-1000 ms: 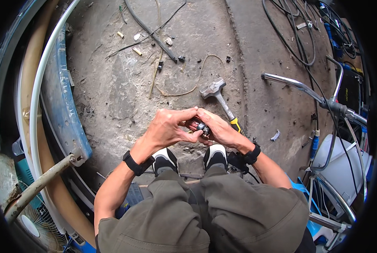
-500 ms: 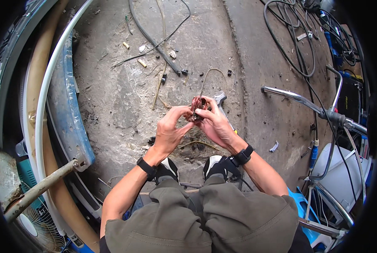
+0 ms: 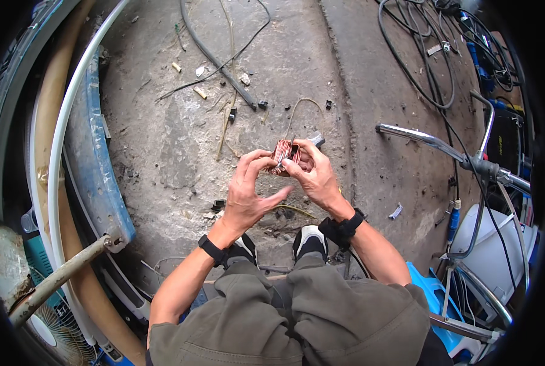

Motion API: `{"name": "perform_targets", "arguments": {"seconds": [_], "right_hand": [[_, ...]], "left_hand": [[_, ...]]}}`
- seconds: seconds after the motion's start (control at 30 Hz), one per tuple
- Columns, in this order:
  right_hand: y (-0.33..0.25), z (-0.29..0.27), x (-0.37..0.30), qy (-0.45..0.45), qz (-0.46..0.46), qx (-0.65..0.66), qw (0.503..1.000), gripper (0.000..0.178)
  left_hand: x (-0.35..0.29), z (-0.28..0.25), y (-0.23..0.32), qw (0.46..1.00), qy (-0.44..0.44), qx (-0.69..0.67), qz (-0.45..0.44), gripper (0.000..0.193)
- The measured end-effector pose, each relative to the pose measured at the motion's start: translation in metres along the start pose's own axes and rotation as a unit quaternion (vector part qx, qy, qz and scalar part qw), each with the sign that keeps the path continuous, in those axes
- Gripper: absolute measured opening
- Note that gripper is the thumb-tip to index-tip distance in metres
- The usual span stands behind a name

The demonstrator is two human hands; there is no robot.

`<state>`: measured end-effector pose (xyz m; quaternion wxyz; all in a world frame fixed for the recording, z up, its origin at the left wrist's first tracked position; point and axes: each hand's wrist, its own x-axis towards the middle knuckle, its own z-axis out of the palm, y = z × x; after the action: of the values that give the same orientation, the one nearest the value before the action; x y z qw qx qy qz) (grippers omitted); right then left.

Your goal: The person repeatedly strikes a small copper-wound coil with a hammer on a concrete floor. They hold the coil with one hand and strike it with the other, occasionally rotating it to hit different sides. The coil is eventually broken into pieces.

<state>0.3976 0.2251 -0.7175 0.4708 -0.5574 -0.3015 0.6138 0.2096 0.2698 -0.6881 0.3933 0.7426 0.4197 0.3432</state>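
Note:
A reddish copper wire coil (image 3: 280,157) with a dark core sits between my hands, above the floor and in front of my shoes. My right hand (image 3: 320,177) grips it from the right, thumb pressed on the near side and fingers behind. My left hand (image 3: 245,192) has its fingertips against the coil's left side, while its thumb stretches out well apart, so it is not gripping. A grey tool end (image 3: 316,139) shows just beyond my right hand, the rest of it hidden. A thin loose wire (image 3: 309,100) arches on the floor beyond the coil.
Black cables (image 3: 400,67) lie at the far right, near a chrome tube frame (image 3: 425,137) and a blue plastic stool (image 3: 434,293). Along the left stand a blue curved panel (image 3: 104,158), a long brown tube (image 3: 50,134) and a fan (image 3: 53,335). Wire scraps litter the concrete.
My left thumb has come away from the coil and spread outward. The coil has turned in my right hand, so more of its copper windings show.

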Motion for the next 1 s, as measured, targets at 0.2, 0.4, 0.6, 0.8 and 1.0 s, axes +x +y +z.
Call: {"name": "perform_targets", "arguments": {"seconds": [0.2,0.4,0.6,0.8,1.0], "right_hand": [[0.005,0.009,-0.003,0.038,0.1,0.161,0.981,0.061],[0.004,-0.056,-0.062,0.12,-0.152,-0.556,0.808,0.061],[0.041,-0.074,-0.084,0.043,-0.039,-0.621,0.782,0.048],[0.03,-0.057,-0.08,0.08,0.002,-0.456,0.886,0.032],[-0.053,-0.008,-0.059,0.009,0.047,-0.099,0.994,0.026]], "left_hand": [[0.0,0.002,-0.046,0.996,-0.044,-0.034,-0.065,0.052],[0.027,0.001,-0.078,0.999,-0.026,-0.004,-0.032,0.045],[0.021,0.005,-0.101,0.999,-0.045,0.009,-0.019,0.047],[0.004,-0.001,-0.106,0.999,-0.017,-0.013,-0.023,0.04],[0.005,-0.005,-0.108,0.999,0.003,-0.024,-0.043,0.029]]}}
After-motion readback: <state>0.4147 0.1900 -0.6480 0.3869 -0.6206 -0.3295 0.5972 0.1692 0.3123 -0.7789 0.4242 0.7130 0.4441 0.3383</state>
